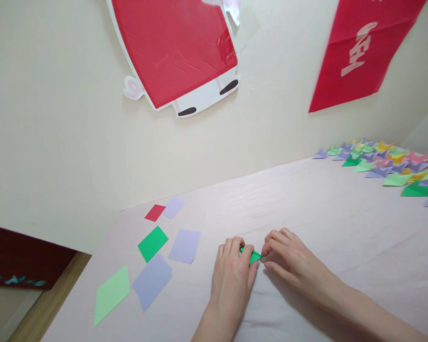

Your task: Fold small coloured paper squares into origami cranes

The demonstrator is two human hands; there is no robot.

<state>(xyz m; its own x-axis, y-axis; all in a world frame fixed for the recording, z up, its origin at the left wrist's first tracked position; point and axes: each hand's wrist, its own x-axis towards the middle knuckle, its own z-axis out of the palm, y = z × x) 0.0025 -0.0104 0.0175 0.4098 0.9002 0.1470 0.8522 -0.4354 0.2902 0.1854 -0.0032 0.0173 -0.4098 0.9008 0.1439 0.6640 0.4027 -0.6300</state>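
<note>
A small folded piece of green paper (255, 257) lies low over the pale sheet, narrowing to a point on its right side. My left hand (232, 261) is closed on it, thumb and fingers covering most of its left part. At the pointed tip, my right hand (287, 254) has its bent index finger beside or touching the paper. A gap shows between that finger and the right thumb, so this hand is parted. How the paper is folded underneath my fingers is hidden.
Flat paper pieces lie to the left: red (155, 213), dark green (153, 244), light green (111, 295) and several lilac ones (184, 246). Rows of folded colored paper shapes (395, 164) stand at the far right by the wall (74, 118), which carries red decorations (178, 47).
</note>
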